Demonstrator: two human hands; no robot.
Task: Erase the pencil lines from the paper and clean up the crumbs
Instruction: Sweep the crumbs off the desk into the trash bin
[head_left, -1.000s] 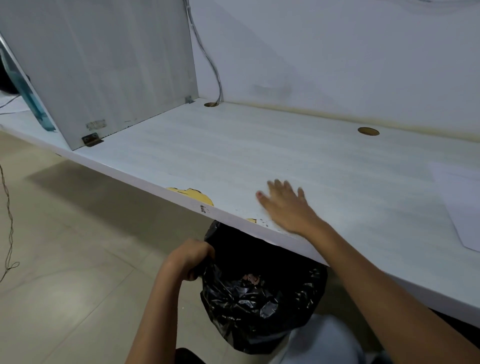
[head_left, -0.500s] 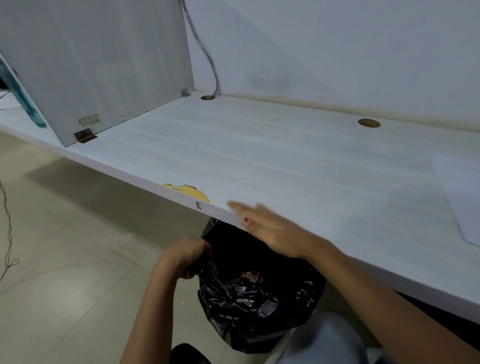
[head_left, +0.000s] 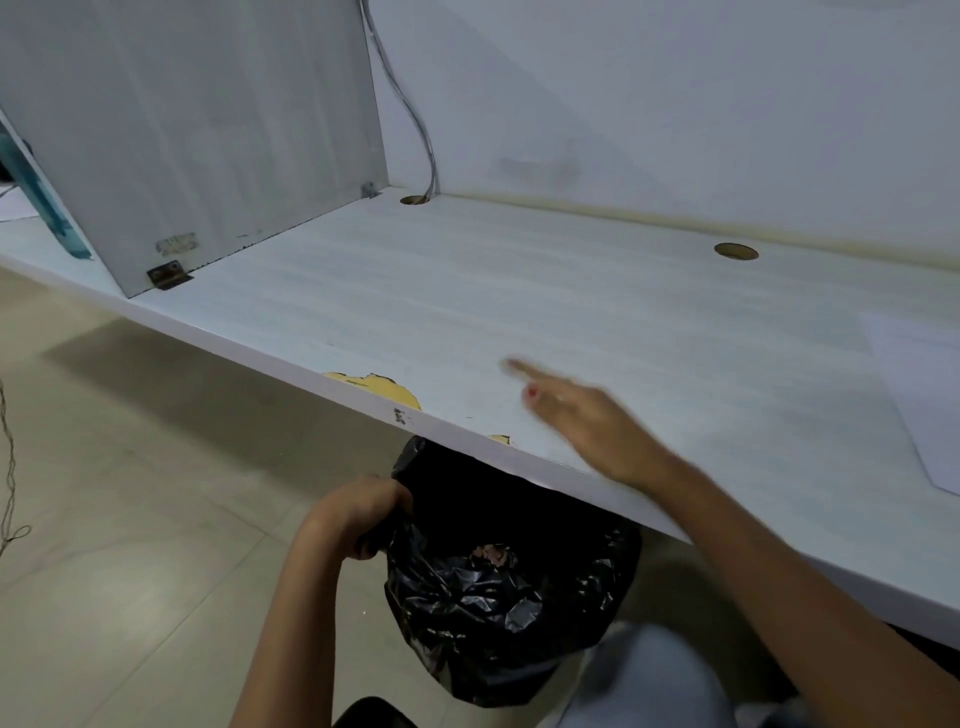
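**Crumb clean-up at a white desk (head_left: 519, 291), with positions given from the bag-lined waste bin (head_left: 498, 597).** The bin stands on the floor, partly under the desk's front edge, so anything pushed over that edge should drop into it. The left hand (head_left: 358, 514) grips the black plastic rim on the bin's left side with its fingers curled tight round it. This appears intended to hold the mouth open close beneath the edge. The right hand (head_left: 587, 421) lies low over the desktop, just above and behind the bin. It is palm down and motion-blurred, with fingers straight and close together, a posture suited to brushing debris towards the bin. The crumbs are too small to see. 1 sheet of paper (head_left: 924, 395) lies on the desk well to the bin's right, outside the likely sweep. Its pencil lines cannot be made out.
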